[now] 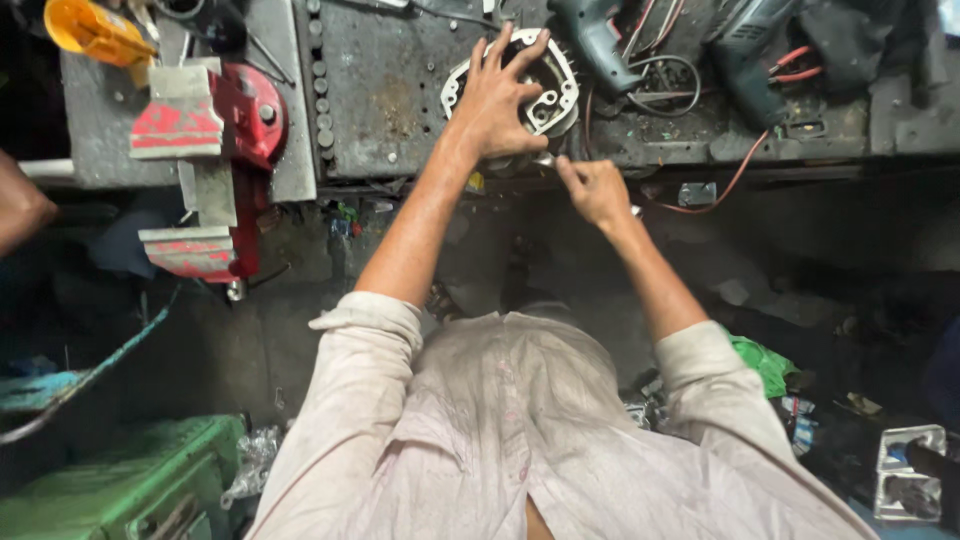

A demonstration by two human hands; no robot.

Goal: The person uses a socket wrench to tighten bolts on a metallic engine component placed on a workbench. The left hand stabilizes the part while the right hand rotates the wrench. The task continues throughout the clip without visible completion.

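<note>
My left hand lies spread over a round grey metal motor housing on the dirty metal workbench, fingers gripping its rim. My right hand is at the bench's front edge just below the housing, fingers pinched on a small metal tool or part whose tip points at the housing's underside. What exactly it pinches is too small to tell.
A red bench vise juts out at the left. Two power drills with cables lie behind the housing. A yellow object is at top left. A green box stands on the floor at bottom left.
</note>
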